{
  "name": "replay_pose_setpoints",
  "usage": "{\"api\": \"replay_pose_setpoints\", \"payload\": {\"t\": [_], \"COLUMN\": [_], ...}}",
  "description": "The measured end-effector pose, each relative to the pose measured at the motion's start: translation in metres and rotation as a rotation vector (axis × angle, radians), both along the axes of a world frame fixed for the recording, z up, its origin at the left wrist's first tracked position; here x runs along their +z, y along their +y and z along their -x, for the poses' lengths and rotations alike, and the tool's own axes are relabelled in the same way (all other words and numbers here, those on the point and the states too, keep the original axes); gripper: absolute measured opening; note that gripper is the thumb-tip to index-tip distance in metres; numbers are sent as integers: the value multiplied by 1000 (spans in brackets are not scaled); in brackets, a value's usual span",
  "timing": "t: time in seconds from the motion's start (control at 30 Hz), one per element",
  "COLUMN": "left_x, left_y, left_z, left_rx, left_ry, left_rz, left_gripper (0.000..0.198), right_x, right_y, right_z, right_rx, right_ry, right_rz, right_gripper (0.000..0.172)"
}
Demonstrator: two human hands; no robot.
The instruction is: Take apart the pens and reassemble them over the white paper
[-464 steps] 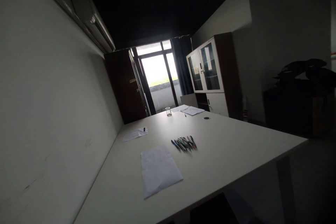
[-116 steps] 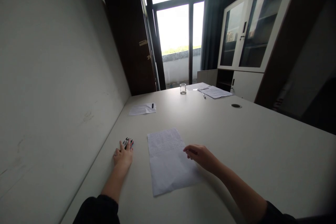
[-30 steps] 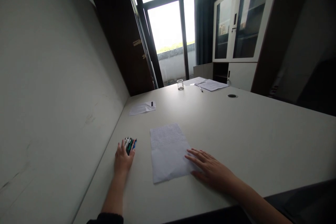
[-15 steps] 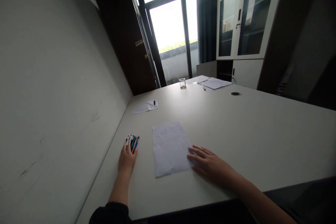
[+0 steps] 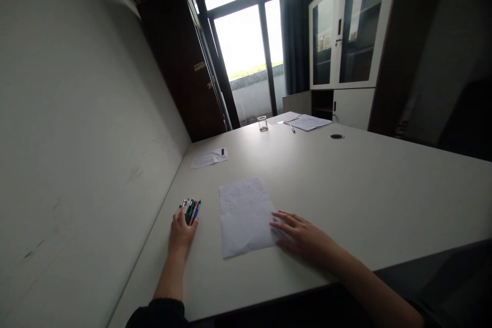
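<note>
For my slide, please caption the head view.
Left hand around pens, right hand at the edge of a sheet on a white table.

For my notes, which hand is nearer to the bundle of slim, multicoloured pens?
Left. The left hand is around the near ends of the pens; the right hand is across the white paper sheet, at its right edge.

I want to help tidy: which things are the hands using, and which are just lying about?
Probably used:
slim pens in mixed colours, left hand around them
white rectangular paper sheet with writing, right hand at its edge

Probably lying about:
clear round cup
lone slim pen
far white paper sheets
black-marked white sheet
</note>
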State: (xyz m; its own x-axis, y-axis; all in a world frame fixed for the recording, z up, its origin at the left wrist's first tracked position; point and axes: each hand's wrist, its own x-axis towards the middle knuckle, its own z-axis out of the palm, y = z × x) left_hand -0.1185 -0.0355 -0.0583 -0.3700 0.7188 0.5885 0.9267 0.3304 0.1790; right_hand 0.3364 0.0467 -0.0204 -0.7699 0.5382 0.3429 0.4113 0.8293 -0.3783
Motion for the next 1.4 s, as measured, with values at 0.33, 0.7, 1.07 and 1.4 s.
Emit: {"api": "replay_pose_setpoints", "payload": {"t": [0.33, 0.7, 1.07, 1.4], "left_x": [20, 63, 47, 29], "left_y": [-5, -17, 4, -7], "left_z": [-3, -113, -146, -139], "left_rx": [-24, -699, -762, -615], "left_ry": [-96, 53, 131, 72], "left_rz": [-57, 285, 417, 538], "left_gripper": [44, 57, 66, 70], "right_x": [3, 27, 35, 19], "right_y": [-2, 9, 37, 27], "right_z": [-1, 2, 57, 79], "right_rx": [-11, 106, 227, 267], "right_ry": [-2, -18, -168, -186], "right_rz": [14, 128, 81, 49], "right_gripper": [46, 63, 85, 82]}}
